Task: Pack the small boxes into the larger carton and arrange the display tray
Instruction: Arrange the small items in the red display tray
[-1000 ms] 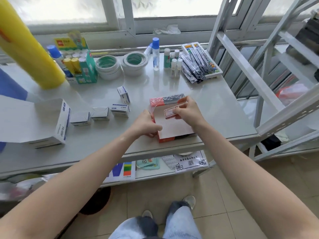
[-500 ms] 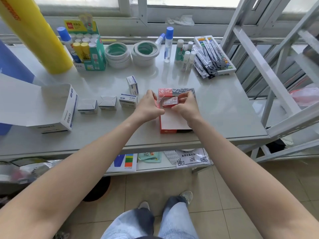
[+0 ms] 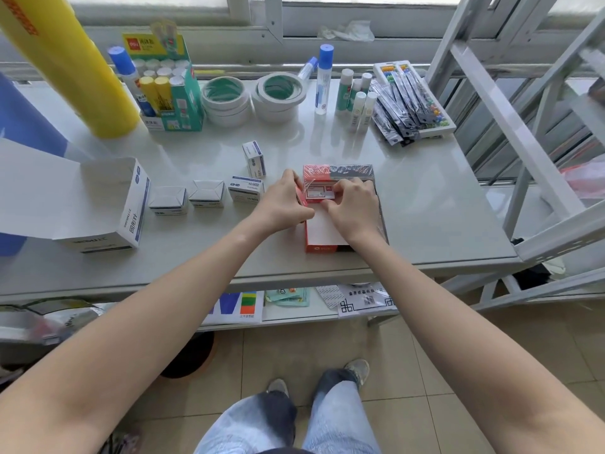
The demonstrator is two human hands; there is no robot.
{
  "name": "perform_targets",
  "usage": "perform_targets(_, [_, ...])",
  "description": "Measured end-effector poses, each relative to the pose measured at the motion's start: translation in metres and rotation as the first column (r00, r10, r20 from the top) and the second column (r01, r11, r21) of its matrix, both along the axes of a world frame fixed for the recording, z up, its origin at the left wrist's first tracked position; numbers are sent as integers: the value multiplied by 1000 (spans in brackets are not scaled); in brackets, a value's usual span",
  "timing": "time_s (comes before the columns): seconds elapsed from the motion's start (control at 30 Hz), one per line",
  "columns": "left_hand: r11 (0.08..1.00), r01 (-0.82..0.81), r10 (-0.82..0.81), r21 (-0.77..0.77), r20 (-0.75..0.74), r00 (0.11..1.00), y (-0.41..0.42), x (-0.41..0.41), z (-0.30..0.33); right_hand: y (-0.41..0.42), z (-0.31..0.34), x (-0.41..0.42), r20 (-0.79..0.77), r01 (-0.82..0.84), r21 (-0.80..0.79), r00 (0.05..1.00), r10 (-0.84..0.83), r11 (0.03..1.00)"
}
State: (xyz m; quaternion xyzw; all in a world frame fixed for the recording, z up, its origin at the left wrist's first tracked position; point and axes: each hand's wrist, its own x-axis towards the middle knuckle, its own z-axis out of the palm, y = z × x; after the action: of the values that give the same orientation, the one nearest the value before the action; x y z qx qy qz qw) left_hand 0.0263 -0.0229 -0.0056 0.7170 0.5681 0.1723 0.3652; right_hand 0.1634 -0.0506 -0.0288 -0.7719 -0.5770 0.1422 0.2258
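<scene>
A red display tray (image 3: pixel 320 248) stands near the table's front edge, its back panel (image 3: pixel 340 171) upright. Both hands hold one small red-and-white pack (image 3: pixel 319 192) over the tray's rear half. My left hand (image 3: pixel 284 202) pinches its left end and my right hand (image 3: pixel 352 208) grips its right side. The open white carton (image 3: pixel 108 204) lies at the left with its flap spread. Several small white boxes sit between them: two upside down (image 3: pixel 168 200) (image 3: pixel 207 193), one flat (image 3: pixel 246 189), one on end (image 3: pixel 254 158).
Along the far side stand a yellow roll (image 3: pixel 72 67), a glue-stick display box (image 3: pixel 170 93), tape rolls (image 3: pixel 278 96), glue bottles (image 3: pixel 324 80) and a tray of packets (image 3: pixel 412 99). A grey metal frame (image 3: pixel 510 132) rises at the right. Papers lie on the lower shelf.
The view has tilted down and shifted. Both hands have carried the small red pack from mid-tray toward its back panel, and my left hand has come up to its left end.
</scene>
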Motion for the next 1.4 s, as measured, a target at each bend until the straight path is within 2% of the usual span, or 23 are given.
perform_targets(0.1, [1000,26,-26,8,-13,1000,0,-1,0,-1,2,-3,37,-7,0,999,7,1000])
perform_targets(0.23, [998,12,-12,66,11,1000,0,-4,1,-1,9,-1,-43,-28,-27,999,27,999])
perform_targets(0.3, [997,-67,65,28,91,994,2,-5,6,-1,17,2,-73,-25,0,997,25,1000])
perform_targets(0.33, [991,-124,132,-55,187,973,2,-4,12,-2,21,4,-94,-20,32,995,23,999])
perform_targets(0.37, [968,-170,222,-185,314,923,0,-2,20,-2,26,6,-124,-19,73,992,28,997])
perform_targets(0.4, [923,-182,328,-339,444,834,1,-1,26,-3,31,7,-158,-26,118,986,45,993])
perform_targets(0.47, [815,-108,512,-570,620,594,3,1,34,-3,39,10,-211,-60,203,972,103,977])
perform_targets(0.5, [781,-45,555,-622,660,507,3,2,37,-3,42,12,-224,-75,232,966,129,970])
perform_targets(0.53, [765,17,567,-644,685,457,3,2,38,-4,45,13,-232,-86,251,962,146,964])
perform_targets(0.6, [758,105,551,-644,718,424,2,5,38,-6,51,17,-244,-105,269,954,173,957])
perform_targets(0.77, [767,169,501,-619,742,446,-3,17,37,-15,53,26,-208,-216,258,940,272,942])
perform_targets(0.93, [798,163,389,-580,702,596,-5,32,36,-20,52,35,-64,-285,213,951,304,935])
perform_targets(1.1, [819,188,311,-542,695,648,-9,44,31,-16,50,42,127,-291,192,954,271,937])
perform_targets(1.13, [865,153,243,-478,664,707,-11,46,30,-15,50,44,146,-293,174,952,269,940])
perform_targets(1.17, [934,103,127,-343,585,801,-12,46,28,-14,49,47,159,-291,155,950,267,944])
perform_targets(1.2, [988,63,6,-138,453,891,-11,46,24,-13,47,50,171,-288,138,949,264,948])
perform_targets(1.23, [996,49,-72,80,312,947,-10,44,17,-13,45,53,189,-285,122,947,260,951])
perform_targets(1.27, [972,51,-98,230,199,975,-8,41,12,-13,43,55,216,-287,102,941,260,952])
perform_targets(1.33, [942,52,-78,332,68,995,-3,36,1,-13,37,58,289,-301,28,915,281,953])
perform_targets(1.4, [953,79,-66,294,-52,996,3,33,-9,-12,33,59,351,-318,-50,882,315,947])
